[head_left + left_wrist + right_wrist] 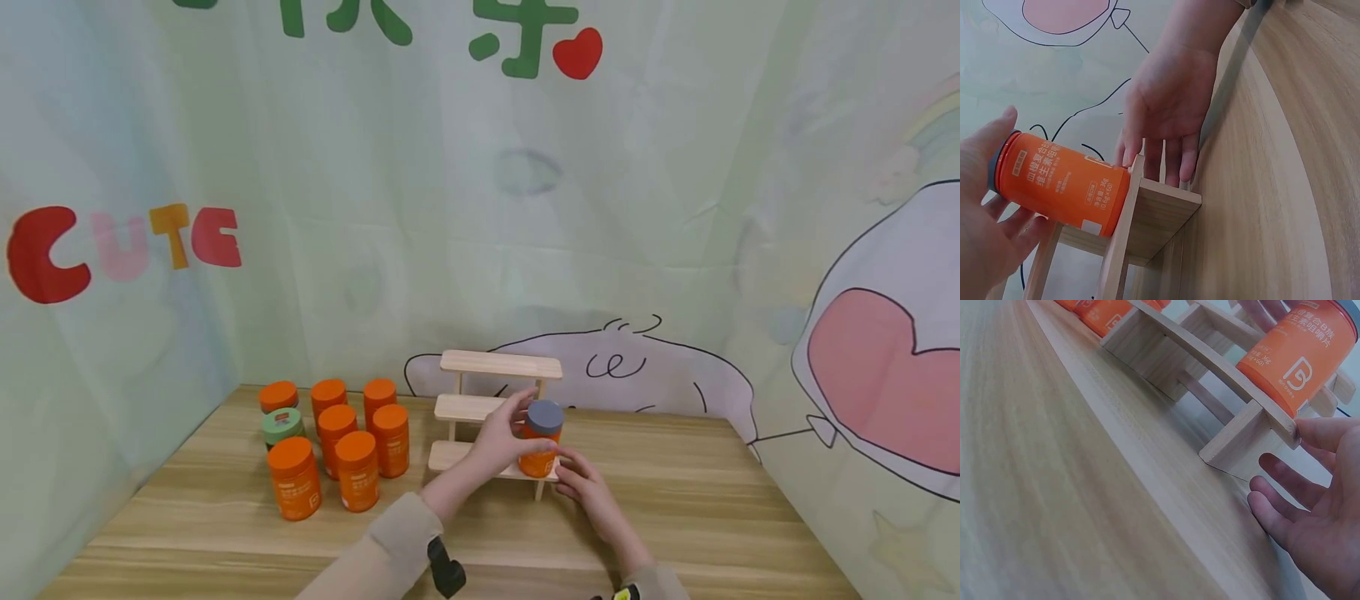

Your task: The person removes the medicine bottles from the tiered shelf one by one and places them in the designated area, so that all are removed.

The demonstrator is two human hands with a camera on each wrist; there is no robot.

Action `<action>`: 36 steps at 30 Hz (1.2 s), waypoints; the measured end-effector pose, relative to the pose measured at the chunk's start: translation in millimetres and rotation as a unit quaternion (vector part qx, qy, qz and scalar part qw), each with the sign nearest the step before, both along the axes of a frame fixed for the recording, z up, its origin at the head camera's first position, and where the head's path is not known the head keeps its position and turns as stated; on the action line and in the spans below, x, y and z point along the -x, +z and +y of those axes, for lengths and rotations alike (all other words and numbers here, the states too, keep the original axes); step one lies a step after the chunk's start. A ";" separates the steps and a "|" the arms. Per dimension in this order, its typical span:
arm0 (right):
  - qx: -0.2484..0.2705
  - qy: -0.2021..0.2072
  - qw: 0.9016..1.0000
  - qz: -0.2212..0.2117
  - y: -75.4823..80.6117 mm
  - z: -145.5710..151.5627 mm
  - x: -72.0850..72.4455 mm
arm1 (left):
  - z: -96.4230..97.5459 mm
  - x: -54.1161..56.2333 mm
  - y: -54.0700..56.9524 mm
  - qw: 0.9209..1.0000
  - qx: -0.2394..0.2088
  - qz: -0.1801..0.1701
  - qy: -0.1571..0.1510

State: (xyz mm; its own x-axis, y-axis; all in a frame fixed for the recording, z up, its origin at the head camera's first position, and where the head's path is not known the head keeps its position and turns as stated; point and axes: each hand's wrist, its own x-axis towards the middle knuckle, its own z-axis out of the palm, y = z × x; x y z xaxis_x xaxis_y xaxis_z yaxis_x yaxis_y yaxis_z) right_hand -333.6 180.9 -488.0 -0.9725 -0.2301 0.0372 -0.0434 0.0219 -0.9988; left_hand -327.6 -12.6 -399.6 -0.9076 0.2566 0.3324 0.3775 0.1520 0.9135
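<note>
An orange jar (538, 450) with a grey-blue lid (545, 416) stands upright at the right end of the lowest step of a small wooden three-tier shelf (450, 454). My left hand (498, 443) holds this jar from the left, thumb on the near side and fingers behind. In the left wrist view, the fingers (1025, 228) show beneath the jar's lid end. My right hand (588, 493) is at the step's right end, its fingers loosely bent. A fingertip touches the board's corner in the right wrist view, and the other fingers (1279, 509) hold nothing.
Several orange jars (294, 479) with orange lids stand grouped on the wooden table (225, 533), left of the shelf. Among them is one jar with a green lid (282, 425). A printed curtain (375, 208) hangs behind the table and along its sides.
</note>
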 end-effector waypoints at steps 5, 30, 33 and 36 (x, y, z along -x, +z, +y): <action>-0.004 -0.001 1.000 -0.001 2.3 -1.4 -1.0 | 1.3 -0.1 -3.5 1.000 0.000 -0.002 0.003; -0.012 -0.002 1.000 -0.004 6.4 -1.0 -3.7 | 5.8 -2.3 -10.2 1.000 -0.007 0.004 0.030; -0.013 0.000 1.000 -0.001 5.5 -0.7 -3.2 | 5.5 -4.5 -9.0 0.999 -0.010 0.004 0.032; -0.011 0.003 1.000 0.001 4.0 -1.0 -2.0 | 4.0 -6.8 -8.7 0.999 -0.014 0.006 0.035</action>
